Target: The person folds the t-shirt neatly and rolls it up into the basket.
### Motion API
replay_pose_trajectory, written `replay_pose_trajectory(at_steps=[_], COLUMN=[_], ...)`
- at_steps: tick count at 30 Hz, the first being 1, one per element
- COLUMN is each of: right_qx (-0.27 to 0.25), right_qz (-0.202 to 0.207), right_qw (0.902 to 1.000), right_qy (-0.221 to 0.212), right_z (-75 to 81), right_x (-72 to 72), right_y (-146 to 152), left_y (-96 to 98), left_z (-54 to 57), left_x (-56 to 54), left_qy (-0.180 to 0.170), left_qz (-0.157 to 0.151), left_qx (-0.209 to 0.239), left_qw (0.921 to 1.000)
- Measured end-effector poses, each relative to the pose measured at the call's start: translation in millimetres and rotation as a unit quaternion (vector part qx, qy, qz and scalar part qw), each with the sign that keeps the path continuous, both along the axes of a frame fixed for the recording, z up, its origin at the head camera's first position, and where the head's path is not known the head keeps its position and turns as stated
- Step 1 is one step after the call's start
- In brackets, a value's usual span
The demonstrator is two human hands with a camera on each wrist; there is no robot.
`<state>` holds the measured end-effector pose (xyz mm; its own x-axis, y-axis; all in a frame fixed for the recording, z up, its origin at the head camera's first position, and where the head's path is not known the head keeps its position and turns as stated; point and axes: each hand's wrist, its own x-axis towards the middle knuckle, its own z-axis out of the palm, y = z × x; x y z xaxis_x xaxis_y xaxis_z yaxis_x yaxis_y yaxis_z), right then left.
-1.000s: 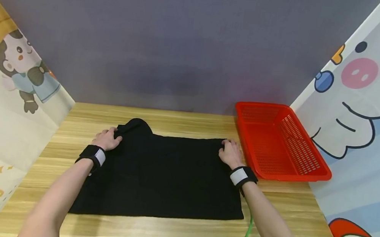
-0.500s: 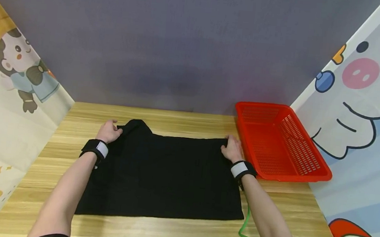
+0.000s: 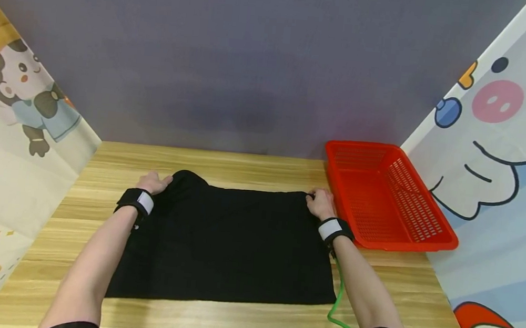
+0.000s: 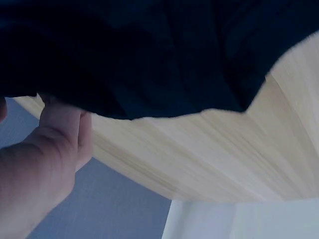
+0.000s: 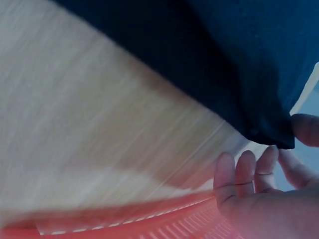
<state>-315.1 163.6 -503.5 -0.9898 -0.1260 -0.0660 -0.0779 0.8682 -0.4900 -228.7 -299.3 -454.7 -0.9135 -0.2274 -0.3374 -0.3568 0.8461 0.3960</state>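
- On the table (image 3: 228, 325), mid-view: black cloth (image 3: 236, 240), spread out.
- Left hand (image 3: 153, 182), at the cloth's ten o'clock: pinching its edge, fingertips partly hidden.
- Right hand (image 3: 321, 203), at two o'clock: pinching the corner.
- Defect: hump (image 3: 187, 179) near eleven o'clock. Advised: even outward tension, both hands level.
- Red basket (image 3: 378, 246) just beside right hand, three o'clock: avoid snagging.
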Motion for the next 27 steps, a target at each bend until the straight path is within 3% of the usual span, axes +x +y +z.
replay_pose_trajectory(at_steps=[7, 13, 16, 19, 21, 22, 27], right_qx=[-0.02, -0.034, -0.039, -0.044, -0.045, -0.044, -0.046], right_qz=[-0.012, -0.032, -0.041, -0.05, -0.052, -0.052, -0.052], right_qw=[0.9997, 0.9988, 0.9982, 0.9977, 0.9976, 0.9976, 0.9975], right_qy=[-0.008, -0.016, -0.017, -0.013, -0.007, -0.004, 0.008], right_z=[1.2, 2.1, 2.1, 2.2, 2.3, 2.2, 2.0], right_x=[2.1, 2.1, 2.6, 3.1, 3.1, 3.0, 2.3], right_y=[1.6, 2.6, 3.1, 4.0, 4.3, 4.4, 3.8], left_y=[7.0, -0.5, -10.6, -11.1, -7.7, -1.8, 7.6], left_z=[5.1, -0.3, -12.0, -13.9, -11.5, -5.0, 6.3], left_x=[6.4, 0.2, -7.8, -10.6, -10.8, -8.6, -10.5], left_qy=[-0.035, -0.015, 0.054, 0.142, 0.199, 0.213, 0.293], left_qz=[-0.014, -0.031, -0.023, -0.008, -0.003, 0.005, 0.016], left_qx=[-0.027, 0.035, 0.081, 0.12, 0.128, 0.129, 0.103], left_qw=[0.9989, 0.9988, 0.995, 0.9826, 0.9715, 0.9686, 0.9505])
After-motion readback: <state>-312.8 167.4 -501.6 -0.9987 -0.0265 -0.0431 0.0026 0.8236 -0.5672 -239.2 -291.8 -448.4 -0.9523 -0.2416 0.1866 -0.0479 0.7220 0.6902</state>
